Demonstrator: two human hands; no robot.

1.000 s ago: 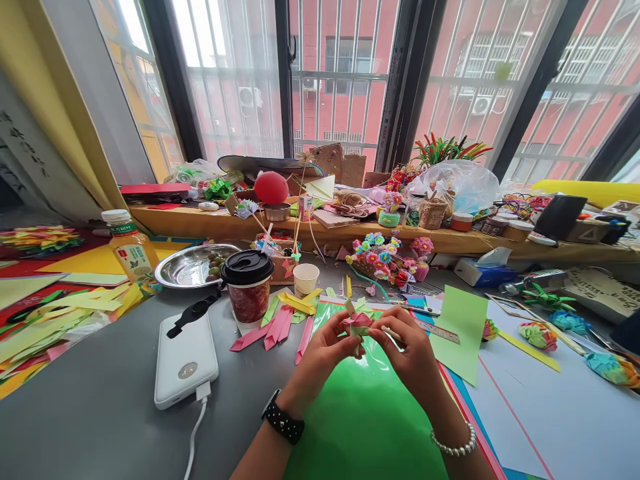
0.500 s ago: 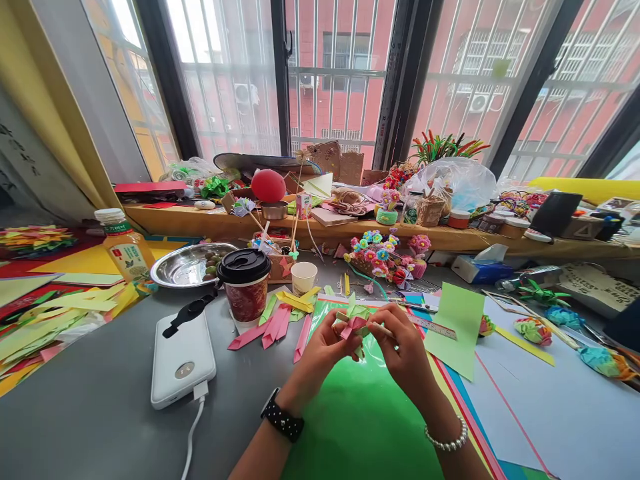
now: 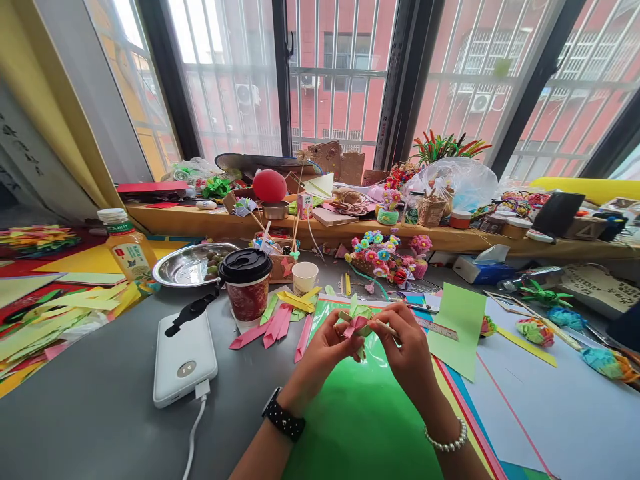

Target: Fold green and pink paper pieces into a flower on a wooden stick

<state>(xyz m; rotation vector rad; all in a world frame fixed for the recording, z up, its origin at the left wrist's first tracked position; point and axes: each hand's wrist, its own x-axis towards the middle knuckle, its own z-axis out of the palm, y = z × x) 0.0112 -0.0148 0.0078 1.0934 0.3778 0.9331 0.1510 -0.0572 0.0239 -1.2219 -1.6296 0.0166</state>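
Above the green sheet [image 3: 365, 413], my left hand [image 3: 330, 343] pinches a small folded paper piece [image 3: 356, 325] in pink and light green, with pointed ends sticking out. The fingers of my right hand [image 3: 403, 337] are closed at its right side around a thin, pale, stick-like piece [image 3: 384, 327]. Whether that piece is paper or wood, I cannot tell. Fingers hide part of the folded paper. Left of my hands lie folded pink strips [image 3: 277, 325] and folded yellow strips [image 3: 296, 300].
A lidded coffee cup [image 3: 245, 287], a paper cup [image 3: 305, 277] and a white power bank [image 3: 184, 357] with a cable stand to the left. To the right lie a light green sheet [image 3: 460, 333] and a ruler [image 3: 437, 327]. Crocheted flowers [image 3: 377, 253] stand behind.
Both hands stay almost in place around the folded paper, with only slight finger movement. The whole view has shifted a few pixels.
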